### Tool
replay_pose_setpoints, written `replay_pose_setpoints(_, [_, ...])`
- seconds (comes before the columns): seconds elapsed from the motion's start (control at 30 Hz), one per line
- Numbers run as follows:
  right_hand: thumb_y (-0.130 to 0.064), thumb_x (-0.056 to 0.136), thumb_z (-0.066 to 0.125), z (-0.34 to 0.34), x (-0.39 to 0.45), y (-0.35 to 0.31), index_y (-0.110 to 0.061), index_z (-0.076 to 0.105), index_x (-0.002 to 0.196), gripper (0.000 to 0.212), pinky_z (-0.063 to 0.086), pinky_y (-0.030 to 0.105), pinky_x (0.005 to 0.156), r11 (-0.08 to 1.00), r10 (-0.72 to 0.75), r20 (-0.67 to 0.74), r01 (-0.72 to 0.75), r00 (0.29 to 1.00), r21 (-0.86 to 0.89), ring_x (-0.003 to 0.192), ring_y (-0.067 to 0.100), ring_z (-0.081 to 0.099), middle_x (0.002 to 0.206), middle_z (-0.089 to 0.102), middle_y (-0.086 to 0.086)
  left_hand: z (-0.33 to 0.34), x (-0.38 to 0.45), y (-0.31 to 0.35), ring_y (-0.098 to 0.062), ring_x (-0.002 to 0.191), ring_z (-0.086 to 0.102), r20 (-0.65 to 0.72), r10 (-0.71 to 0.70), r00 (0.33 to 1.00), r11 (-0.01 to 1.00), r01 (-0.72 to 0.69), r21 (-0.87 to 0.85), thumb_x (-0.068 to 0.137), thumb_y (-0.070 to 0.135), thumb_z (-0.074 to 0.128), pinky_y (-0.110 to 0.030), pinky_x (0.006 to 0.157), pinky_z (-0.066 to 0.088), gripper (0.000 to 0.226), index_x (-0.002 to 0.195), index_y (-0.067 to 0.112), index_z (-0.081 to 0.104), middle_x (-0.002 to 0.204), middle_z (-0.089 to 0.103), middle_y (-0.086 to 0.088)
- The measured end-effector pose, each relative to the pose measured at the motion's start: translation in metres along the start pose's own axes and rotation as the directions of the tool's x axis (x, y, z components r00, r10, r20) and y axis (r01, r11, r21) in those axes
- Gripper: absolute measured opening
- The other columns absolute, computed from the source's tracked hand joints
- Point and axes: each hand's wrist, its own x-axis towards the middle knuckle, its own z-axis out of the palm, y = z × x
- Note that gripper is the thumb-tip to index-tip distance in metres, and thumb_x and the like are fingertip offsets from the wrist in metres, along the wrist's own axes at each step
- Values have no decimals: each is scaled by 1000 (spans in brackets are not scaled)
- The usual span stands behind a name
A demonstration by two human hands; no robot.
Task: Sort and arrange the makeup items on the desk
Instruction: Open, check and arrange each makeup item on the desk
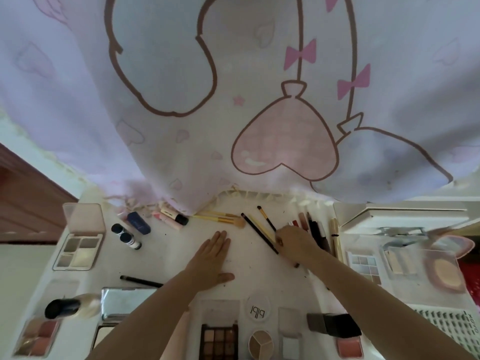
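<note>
My left hand (213, 258) lies flat on the white desk (166, 255), fingers straight and holding nothing. My right hand (296, 241) rests over a row of lip pencils and tubes (313, 227), its fingers curled around a thin yellow-handled brush (262, 229) that lies beside a long black pencil (259, 233). Two yellow brushes (218, 216) lie further back. Eyeshadow palettes sit at the left (78, 252), the front (219, 342) and the right (365, 266).
A printed curtain (233, 100) hangs over the back edge of the desk. Small bottles (127, 236), a blue tube (139, 222), a black pencil (141, 281), a foundation bottle (70, 306), a round compact (258, 309) and a lash tray (446, 331) surround my arms.
</note>
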Motion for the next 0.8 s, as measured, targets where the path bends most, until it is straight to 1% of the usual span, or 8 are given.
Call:
replay_pose_setpoints(0.07, [-23,95,42,3,5,-14,-7,55,114,28,47,30,77,999,-16,1,16,1000,-29,103,25,59,113,60,10,0,-1,2,-23,140,-26,6,-11,1000,1000,11,11,78,75,17,-29,112,-14,102,144,4,-18,137,-38,-4])
replay_pose_setpoints(0.13, [-15,95,41,7,10,-25,-6,54,116,26,49,32,78,997,17,7,-16,1000,-79,104,26,60,116,60,11,-3,-4,3,-20,139,-26,20,-18,1000,1000,18,-5,90,58,35,-31,114,-11,92,144,4,-17,138,-37,-2])
replay_pose_setpoints(0.27, [-6,94,41,15,14,-34,-5,53,119,28,49,32,87,990,32,28,-28,999,-138,109,25,59,120,59,11,-5,-4,4,-22,142,-22,31,-26,999,1000,26,-13,91,53,40,-31,115,-11,91,144,6,-16,150,-29,-8])
replay_pose_setpoints(0.37, [-12,93,43,10,13,-32,-6,55,116,27,48,32,87,997,70,14,-69,997,-31,109,25,57,120,58,10,-14,-5,4,-21,144,-16,40,-38,999,998,40,-56,92,49,42,-31,116,-7,86,146,8,-11,154,-21,-8])
replay_pose_setpoints(0.5, [-18,92,42,-15,2,-19,-7,60,109,28,47,30,83,992,44,-97,-32,994,125,101,24,59,111,58,9,-49,-8,6,-20,143,15,-54,-94,994,954,75,-290,95,36,45,-28,116,14,66,148,15,12,156,11,-3])
replay_pose_setpoints(0.6, [-15,95,39,-44,-14,-9,-8,61,108,28,38,21,77,980,-27,-197,65,980,189,98,22,57,102,57,7,-88,-8,21,-17,135,32,-285,-55,957,963,-25,-269,94,34,47,-23,108,25,54,143,19,28,147,31,0])
replay_pose_setpoints(0.7, [-13,96,39,-88,-36,-5,-7,62,111,28,34,8,67,946,-150,-302,225,941,233,85,15,50,103,61,8,-136,-12,46,-21,119,47,-322,43,946,984,-97,-152,97,34,41,-24,92,34,42,132,11,41,129,50,-7])
replay_pose_setpoints(0.8, [-15,98,39,-138,-64,1,-6,62,110,28,36,8,60,918,-217,-390,322,895,230,64,4,42,78,55,-6,-180,-24,67,-27,95,55,-393,141,908,983,-175,-51,100,31,32,-29,76,37,33,105,5,52,103,60,-14])
